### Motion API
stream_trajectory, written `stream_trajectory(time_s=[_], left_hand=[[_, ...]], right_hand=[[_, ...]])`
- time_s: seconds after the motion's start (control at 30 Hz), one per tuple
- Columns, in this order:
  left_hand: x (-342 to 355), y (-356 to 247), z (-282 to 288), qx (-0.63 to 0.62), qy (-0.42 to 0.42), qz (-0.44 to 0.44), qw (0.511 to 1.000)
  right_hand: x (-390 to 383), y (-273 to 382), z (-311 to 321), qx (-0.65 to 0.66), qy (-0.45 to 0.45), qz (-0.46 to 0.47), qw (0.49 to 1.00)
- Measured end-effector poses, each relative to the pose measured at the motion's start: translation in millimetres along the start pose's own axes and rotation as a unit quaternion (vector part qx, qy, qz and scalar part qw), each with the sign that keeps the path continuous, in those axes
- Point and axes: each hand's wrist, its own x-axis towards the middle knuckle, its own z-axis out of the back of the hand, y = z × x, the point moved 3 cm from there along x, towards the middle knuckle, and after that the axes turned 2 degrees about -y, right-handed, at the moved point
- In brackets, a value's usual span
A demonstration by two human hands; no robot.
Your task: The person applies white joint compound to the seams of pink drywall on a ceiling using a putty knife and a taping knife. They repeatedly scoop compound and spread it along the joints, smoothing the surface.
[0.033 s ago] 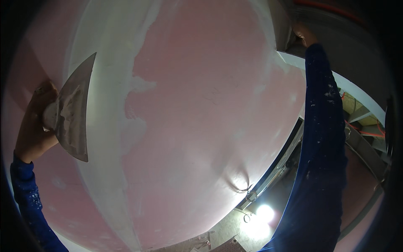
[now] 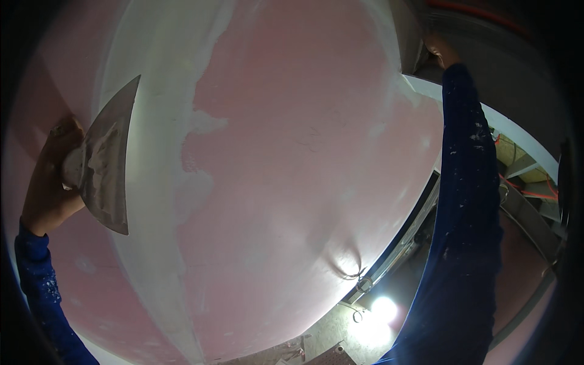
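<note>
Two bare hands: left hand (image 2: 48,188) at the left, right hand (image 2: 439,53) far to the right, well apart.
Left grip: fingers curled closed around a wide metal knife (image 2: 111,182).
Knife: at the left, blade smeared with filler, its long edge facing right; whether it touches the wall, I cannot tell.
Right grip: partly in shadow beside a dark recess (image 2: 490,45); how far open, or holding anything, I cannot tell.
Sleeves: blue, white-spotted; the right sleeve (image 2: 465,194) reaches from near to far.
Wall: pink board (image 2: 292,176) with a pale filler band (image 2: 155,182) just right of the blade.
Light: bright lamp (image 2: 383,310), near right.
</note>
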Motion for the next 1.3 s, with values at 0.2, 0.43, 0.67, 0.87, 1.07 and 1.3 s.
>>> stream_trajectory(time_s=[0.2,0.43,0.67,0.87,1.07,1.3], left_hand=[[2,-6,-6,0.047,-0.123,-0.053,0.99],[2,-9,-2,-0.049,-0.065,-0.02,0.996],[2,-13,-2,-0.061,-0.084,0.008,0.995],[5,-13,-3,-0.031,-0.073,-0.029,0.996],[6,-15,-3,-0.032,-0.081,-0.029,0.996],[-1,-4,-3,-0.031,-0.073,-0.017,0.997]], right_hand=[[-18,51,-27,0.124,-0.011,-0.027,0.992],[-59,123,1,0.217,-0.018,-0.005,0.976],[-34,64,20,0.035,-0.016,-0.045,0.998],[3,14,1,-0.031,-0.032,-0.053,0.998],[-8,48,-18,-0.01,-0.038,-0.044,0.998],[-37,120,-24,0.027,-0.039,0.004,0.999]])
